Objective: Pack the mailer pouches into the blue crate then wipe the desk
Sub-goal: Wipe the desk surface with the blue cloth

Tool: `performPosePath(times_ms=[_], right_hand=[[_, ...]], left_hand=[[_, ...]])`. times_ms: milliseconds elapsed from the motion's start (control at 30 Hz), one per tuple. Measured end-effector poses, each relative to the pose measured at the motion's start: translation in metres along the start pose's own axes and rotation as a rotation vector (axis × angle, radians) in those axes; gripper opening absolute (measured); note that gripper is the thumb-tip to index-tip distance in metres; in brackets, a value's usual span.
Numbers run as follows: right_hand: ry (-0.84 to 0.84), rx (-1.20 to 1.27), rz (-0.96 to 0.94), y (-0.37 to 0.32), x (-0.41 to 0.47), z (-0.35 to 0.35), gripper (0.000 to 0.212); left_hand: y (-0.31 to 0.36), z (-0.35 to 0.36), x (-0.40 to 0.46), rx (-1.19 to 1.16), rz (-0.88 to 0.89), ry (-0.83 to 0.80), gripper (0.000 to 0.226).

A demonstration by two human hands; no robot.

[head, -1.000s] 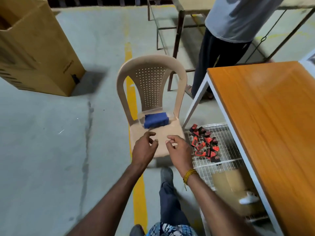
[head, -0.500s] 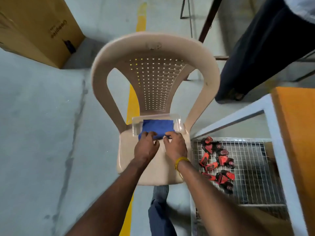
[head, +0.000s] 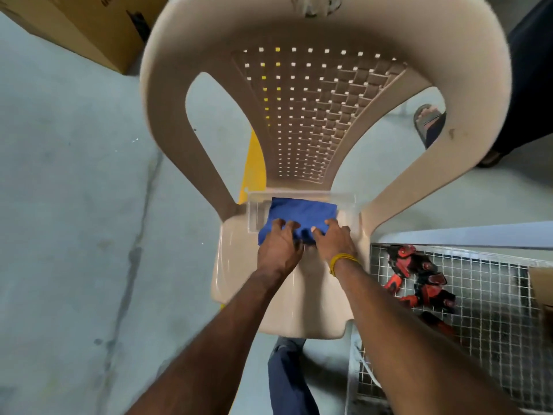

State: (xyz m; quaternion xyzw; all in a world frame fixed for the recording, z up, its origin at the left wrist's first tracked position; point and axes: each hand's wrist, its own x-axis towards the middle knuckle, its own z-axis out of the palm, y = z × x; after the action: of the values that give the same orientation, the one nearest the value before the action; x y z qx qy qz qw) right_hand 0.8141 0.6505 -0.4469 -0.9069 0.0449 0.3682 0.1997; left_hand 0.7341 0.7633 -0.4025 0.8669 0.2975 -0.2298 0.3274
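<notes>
Both hands reach onto the seat of a beige plastic chair (head: 299, 115), where a blue cloth (head: 302, 215) lies in a clear plastic tray (head: 347, 205) set against the chair's back. The cloth's near edge spills over the tray's front rim toward the person. The left hand (head: 279, 245) lies on the cloth's near left corner, fingers curled into the fabric and grasping it. The right hand (head: 332, 238) sits just beside it on the cloth's near right part, fingers bent down onto the fabric and gripping it as well; a yellow thread band (head: 341, 260) circles that wrist. The two hands nearly touch each other over the cloth's front edge.

To the right of the chair, a wire mesh shelf (head: 493, 324) holds a cluster of red and black tools (head: 419, 277). A cardboard box (head: 89, 25) stands on the concrete floor (head: 74, 205) at upper left, and a yellow floor line (head: 254, 172) runs beneath the chair.
</notes>
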Motion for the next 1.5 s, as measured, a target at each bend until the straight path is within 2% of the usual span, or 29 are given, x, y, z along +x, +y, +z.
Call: performPosePath(times_ms=[167,300,400,500,633,733,867,933,1000,1100,1167,1233,1300,1500], right_hand=[[-0.026,0.149,0.049,0.0,0.02,-0.001,0.066],[0.041,0.405,0.115,-0.001,0.013,-0.004,0.069],[0.072,0.486,0.052,-0.008,-0.003,-0.01,0.075],[0.081,0.359,-0.144,-0.017,-0.042,-0.028,0.073],[0.186,0.132,-0.423,-0.026,-0.114,-0.061,0.067],[0.217,0.035,-0.599,-0.028,-0.176,-0.092,0.053],[0.176,-0.009,-0.732,-0.032,-0.274,-0.127,0.028],[0.197,-0.031,-0.819,-0.03,-0.322,-0.138,0.025],[0.2,-0.059,-0.888,-0.029,-0.372,-0.145,0.022],[0.212,-0.114,-0.972,-0.032,-0.454,-0.149,0.016],[0.221,-0.14,-1.017,-0.033,-0.51,-0.147,0.013],[0.233,-0.162,-1.037,-0.032,-0.562,-0.144,0.013],[0.276,-0.186,-1.053,-0.029,-0.608,-0.141,0.015],[0.471,-0.079,-1.044,-0.006,-0.706,-0.138,0.016]], left_hand=[[-0.002,-0.005,-0.002,-0.007,0.01,0.035,0.04],[0.001,-0.013,-0.012,-0.02,0.032,0.052,0.041],[0.005,-0.021,-0.024,-0.017,0.07,0.056,0.042],[0.011,-0.035,-0.042,-0.03,0.096,0.07,0.041],[0.02,-0.063,-0.08,-0.064,0.156,0.111,0.045],[0.024,-0.089,-0.12,-0.116,0.207,0.122,0.048],[0.022,-0.12,-0.19,-0.193,0.359,0.101,0.038],[0.015,-0.137,-0.233,-0.264,0.461,0.108,0.043],[0.004,-0.153,-0.276,-0.36,0.568,0.105,0.059],[-0.012,-0.175,-0.339,-0.483,0.656,-0.03,0.089],[-0.022,-0.187,-0.377,-0.604,0.692,-0.18,0.091],[-0.034,-0.198,-0.41,-0.693,0.713,-0.276,0.082],[-0.046,-0.209,-0.444,-0.72,0.723,-0.226,0.079],[-0.061,-0.217,-0.55,-0.843,0.916,0.14,0.051]])
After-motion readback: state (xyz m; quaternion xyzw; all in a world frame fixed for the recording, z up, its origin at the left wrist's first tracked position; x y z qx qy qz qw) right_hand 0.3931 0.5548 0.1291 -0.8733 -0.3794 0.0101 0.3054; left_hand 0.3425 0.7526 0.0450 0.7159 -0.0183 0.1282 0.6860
